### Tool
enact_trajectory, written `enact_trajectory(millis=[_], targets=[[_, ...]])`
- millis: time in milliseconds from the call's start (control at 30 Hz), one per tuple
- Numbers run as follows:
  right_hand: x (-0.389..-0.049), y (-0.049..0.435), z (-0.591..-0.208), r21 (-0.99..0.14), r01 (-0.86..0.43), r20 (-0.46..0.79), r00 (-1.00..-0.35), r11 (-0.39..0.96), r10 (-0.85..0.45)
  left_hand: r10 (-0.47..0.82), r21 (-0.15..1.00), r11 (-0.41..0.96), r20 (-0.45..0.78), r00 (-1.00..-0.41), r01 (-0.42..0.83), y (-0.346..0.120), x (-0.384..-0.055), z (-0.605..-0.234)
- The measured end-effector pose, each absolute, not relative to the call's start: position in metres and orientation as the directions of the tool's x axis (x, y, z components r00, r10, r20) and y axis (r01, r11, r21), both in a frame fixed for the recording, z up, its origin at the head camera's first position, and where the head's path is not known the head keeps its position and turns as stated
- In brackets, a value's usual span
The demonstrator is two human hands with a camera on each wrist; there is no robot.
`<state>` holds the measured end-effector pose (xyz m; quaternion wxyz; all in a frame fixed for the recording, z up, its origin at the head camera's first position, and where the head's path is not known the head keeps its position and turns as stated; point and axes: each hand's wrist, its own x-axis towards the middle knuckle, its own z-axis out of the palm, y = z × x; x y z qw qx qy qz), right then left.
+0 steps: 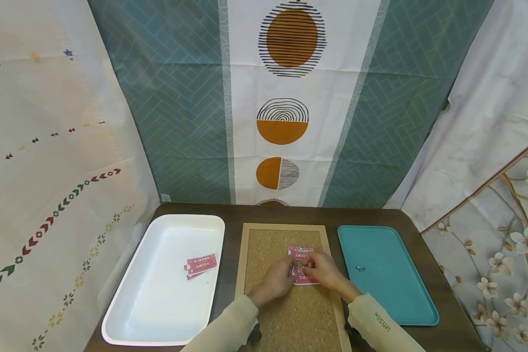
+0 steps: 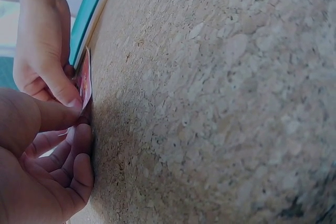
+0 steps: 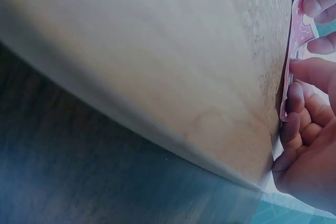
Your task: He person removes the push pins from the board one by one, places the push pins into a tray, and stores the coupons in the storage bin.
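Observation:
Two red-and-white paper coupons [image 1: 300, 252] lie one above the other on a cork board [image 1: 273, 234] with a wooden frame. My left hand [image 1: 278, 277] pinches the left edge of the lower coupon [image 1: 305, 279] between thumb and finger. From the right, my right hand [image 1: 324, 270] reaches over the same coupon, thumb and forefinger pinched together at its upper part. In the right wrist view, a small metallic thing shows between those fingertips, mostly hidden; I cannot tell its exact kind. The lower coupon [image 3: 286, 95] stands slightly raised off the cork along one edge.
Left of the board, a white tray [image 1: 158, 303] holds several more red coupons [image 1: 201, 264]. On the right, a teal tray [image 1: 391, 278] holds a few small metallic pieces [image 1: 360, 268]. All stand on a dark wooden table [image 1: 233, 230], with curtains [image 1: 193, 122] behind.

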<state>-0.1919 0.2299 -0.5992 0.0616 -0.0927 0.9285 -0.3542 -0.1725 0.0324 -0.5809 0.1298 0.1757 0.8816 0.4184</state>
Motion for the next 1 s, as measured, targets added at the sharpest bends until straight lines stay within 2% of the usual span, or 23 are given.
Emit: enact_trajectory(millis=[667,867,1000], targets=[[-0.1930,0.2290,-0.6015,-0.700,-0.101,-0.046,-0.982,0.707,-0.186,0.421,0.778,0.593,-0.078,-0.904,0.209,0.0310,-0.1724,-0.5824],[-0.1944,0.2298,-0.5985,-0.712,-0.132,-0.035,-0.974,0.690,-0.223,0.423,0.769,0.597,-0.062,-0.904,0.226,0.0307,-0.1723,-0.5828],[-0.1942,0.2270,-0.5959,-0.665,-0.172,-0.008,-0.971,0.727,-0.237,0.421,0.766,0.602,-0.067,-0.904,0.224,0.0303,-0.1721,-0.5822]])
